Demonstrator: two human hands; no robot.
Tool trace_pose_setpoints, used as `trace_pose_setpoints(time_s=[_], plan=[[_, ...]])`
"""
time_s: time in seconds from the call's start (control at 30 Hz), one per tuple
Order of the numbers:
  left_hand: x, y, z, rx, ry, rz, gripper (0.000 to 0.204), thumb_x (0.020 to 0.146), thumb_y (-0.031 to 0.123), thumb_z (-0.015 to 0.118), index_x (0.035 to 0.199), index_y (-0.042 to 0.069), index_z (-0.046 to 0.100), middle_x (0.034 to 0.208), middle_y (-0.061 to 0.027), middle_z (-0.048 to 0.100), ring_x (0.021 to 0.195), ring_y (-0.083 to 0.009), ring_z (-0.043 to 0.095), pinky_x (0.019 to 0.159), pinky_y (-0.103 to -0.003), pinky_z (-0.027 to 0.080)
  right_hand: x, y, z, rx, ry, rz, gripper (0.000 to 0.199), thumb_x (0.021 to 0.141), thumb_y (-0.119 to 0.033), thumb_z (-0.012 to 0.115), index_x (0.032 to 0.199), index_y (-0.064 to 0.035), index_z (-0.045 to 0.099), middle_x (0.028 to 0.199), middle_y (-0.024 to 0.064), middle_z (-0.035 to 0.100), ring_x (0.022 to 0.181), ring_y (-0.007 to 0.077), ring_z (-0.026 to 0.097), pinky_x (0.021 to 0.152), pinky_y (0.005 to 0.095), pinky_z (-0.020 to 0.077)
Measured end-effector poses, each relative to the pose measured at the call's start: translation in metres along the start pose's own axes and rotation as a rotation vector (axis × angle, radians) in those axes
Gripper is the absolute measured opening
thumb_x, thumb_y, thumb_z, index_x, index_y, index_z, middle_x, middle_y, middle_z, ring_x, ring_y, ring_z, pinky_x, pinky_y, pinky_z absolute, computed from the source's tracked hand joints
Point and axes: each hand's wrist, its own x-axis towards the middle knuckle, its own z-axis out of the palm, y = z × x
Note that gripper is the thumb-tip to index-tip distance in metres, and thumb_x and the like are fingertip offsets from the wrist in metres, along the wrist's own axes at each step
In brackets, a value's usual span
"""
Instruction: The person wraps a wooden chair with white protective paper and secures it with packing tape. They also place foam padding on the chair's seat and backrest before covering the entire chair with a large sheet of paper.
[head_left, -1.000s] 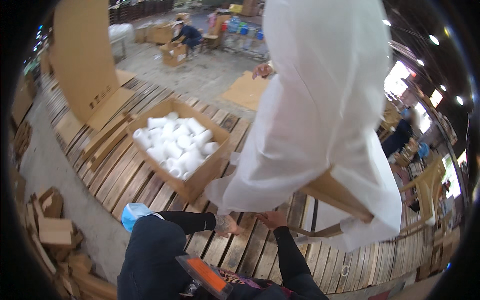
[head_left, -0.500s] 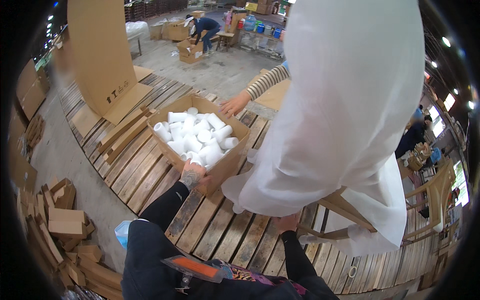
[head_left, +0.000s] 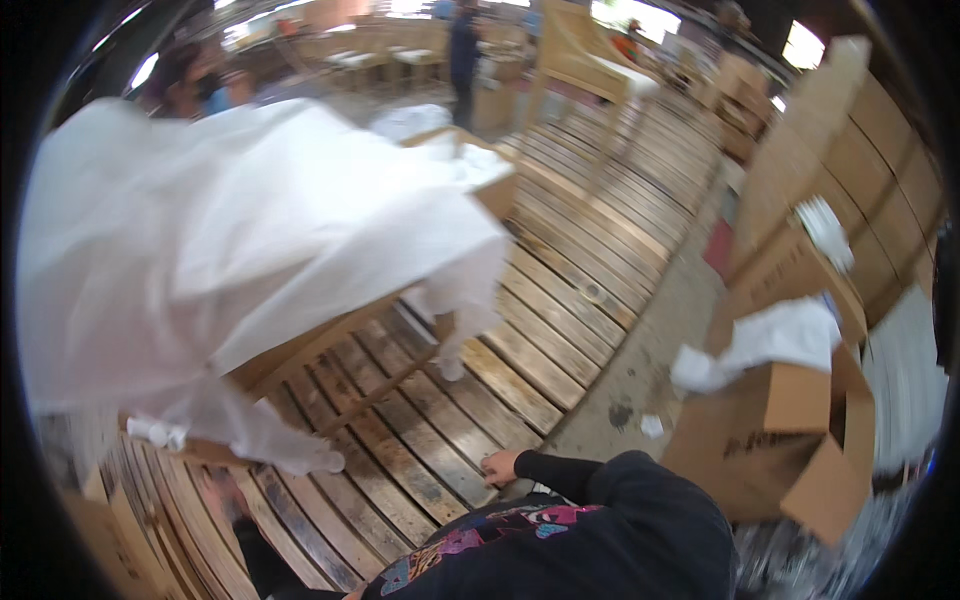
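Observation:
A large piece of wooden furniture (head_left: 300, 345) stands on the slatted pallet deck (head_left: 560, 345), draped in a white wrapping sheet (head_left: 230, 230). White padding (head_left: 455, 335) hangs at a leg end, and a wooden bar runs between the legs. My right hand (head_left: 502, 468) is over the slats in front of it, fingers bent and somewhat apart, with nothing visible in them. At lower left my left hand (head_left: 225, 495) is smeared by motion, close to a box holding white rolls (head_left: 158, 433). Whether it touches the box I cannot tell.
A carton (head_left: 497, 190) with white pieces stands behind the draped furniture. Farther back is a wooden chair (head_left: 585, 55). On the right are an open carton (head_left: 790, 430), white foam (head_left: 780, 340) and stacked cartons (head_left: 850, 160). A person (head_left: 465, 65) stands far off.
My view has swung right. My left hand has come off the box rim, and my right hand has left the furniture's lower edge. The draped furniture now lies at the left of the picture.

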Motion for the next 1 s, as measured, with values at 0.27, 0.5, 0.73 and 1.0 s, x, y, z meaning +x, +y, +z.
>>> trace_pose_setpoints(time_s=[0.27,0.5,0.73,1.0], plan=[[-0.228,0.117,0.159,0.513,-0.995,0.170,0.050,0.090,0.034,0.062,0.124,-0.003,0.060,0.124,-0.0255,0.060,0.121,-0.0363,0.057,0.104,-0.051,0.043,-0.187,0.228,0.138,0.363,0.163,0.673,0.042,0.081,-0.041,0.060,0.097,-0.0049,0.074,0.095,0.0218,0.072,0.089,0.0392,0.069,0.080,0.0485,0.0538],[-0.330,0.317,0.286,0.460,-1.454,0.485,0.046,0.087,0.047,0.059,0.098,0.004,0.073,0.088,-0.0178,0.071,0.095,-0.0347,0.069,0.087,-0.047,0.053,-0.336,0.282,0.202,0.639,0.427,1.017,0.040,0.081,-0.037,0.064,0.104,-0.0055,0.074,0.098,0.0181,0.074,0.097,0.0352,0.070,0.088,0.0447,0.0541],[-0.327,0.561,0.380,0.406,-0.856,1.036,0.040,0.090,0.039,0.058,0.092,0.003,0.074,0.096,-0.0230,0.071,0.090,-0.0409,0.069,0.080,-0.053,0.055,-0.397,0.235,0.308,0.935,0.593,1.030,0.036,0.085,-0.033,0.062,0.106,-0.0058,0.074,0.106,0.0210,0.072,0.107,0.0372,0.066,0.093,0.0469,0.0514],[-0.383,0.781,0.413,0.146,-0.914,1.067,0.031,0.089,0.027,0.059,0.103,0.001,0.070,0.104,-0.0232,0.069,0.101,-0.0398,0.065,0.090,-0.049,0.052,-0.443,0.239,0.362,0.864,0.318,0.986,0.037,0.088,-0.034,0.060,0.111,-0.0086,0.073,0.102,0.0216,0.072,0.100,0.0397,0.068,0.090,0.0470,0.0520]])
